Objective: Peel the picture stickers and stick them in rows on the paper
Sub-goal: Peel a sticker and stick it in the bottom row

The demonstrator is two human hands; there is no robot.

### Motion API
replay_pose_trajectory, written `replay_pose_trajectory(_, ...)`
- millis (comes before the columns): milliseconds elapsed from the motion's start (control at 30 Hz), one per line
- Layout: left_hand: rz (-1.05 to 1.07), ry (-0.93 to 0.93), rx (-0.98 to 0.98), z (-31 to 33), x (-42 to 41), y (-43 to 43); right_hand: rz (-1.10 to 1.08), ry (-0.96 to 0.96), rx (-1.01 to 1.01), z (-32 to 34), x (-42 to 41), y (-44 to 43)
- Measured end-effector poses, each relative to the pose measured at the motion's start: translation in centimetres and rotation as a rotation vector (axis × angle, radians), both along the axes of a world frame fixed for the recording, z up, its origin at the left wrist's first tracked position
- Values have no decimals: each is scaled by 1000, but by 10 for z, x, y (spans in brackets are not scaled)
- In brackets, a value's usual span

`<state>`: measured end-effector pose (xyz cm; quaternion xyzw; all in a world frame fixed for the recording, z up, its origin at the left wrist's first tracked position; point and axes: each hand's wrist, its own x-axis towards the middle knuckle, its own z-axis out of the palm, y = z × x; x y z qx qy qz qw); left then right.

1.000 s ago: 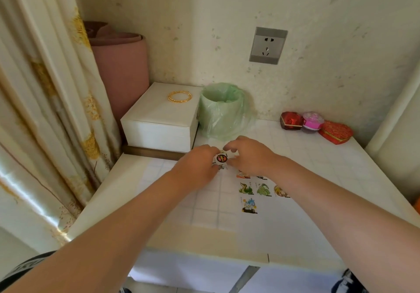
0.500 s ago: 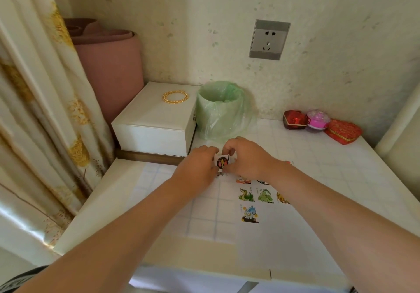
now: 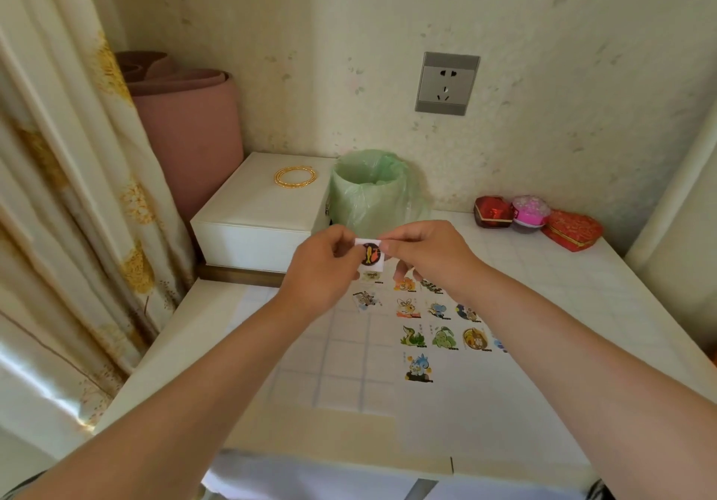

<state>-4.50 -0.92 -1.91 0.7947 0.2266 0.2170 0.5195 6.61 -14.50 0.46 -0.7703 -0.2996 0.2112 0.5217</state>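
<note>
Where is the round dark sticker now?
Head view, centre: round dark sticker pinched between left hand and right hand, above the white paper, before the green-bagged bin.

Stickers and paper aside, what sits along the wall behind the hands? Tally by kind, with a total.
Pink rolled mat: 1
White box: 1
Gold bead bracelet: 1
Green-bagged bin: 1
Red heart-shaped boxes: 2
Pink container: 1
Total: 7
</note>
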Motion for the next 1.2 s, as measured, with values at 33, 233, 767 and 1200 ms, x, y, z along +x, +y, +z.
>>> replay_pose_trajectory(33, 6, -20, 1, 5, 0, -1, -35, 17, 25, 4, -1, 0)
replay_pose_trajectory(233, -33, -58, 49, 23, 0, -6, -124, -38, 38, 15, -9, -5)
replay_pose_trajectory(767, -32, -81, -60, 31, 0, -2, -85, -28, 46, 26, -14, -5)
replay_pose_trajectory(1200, -118, -117, -120, 39, -1, -9, -15, -134, -8, 32, -12, -14)
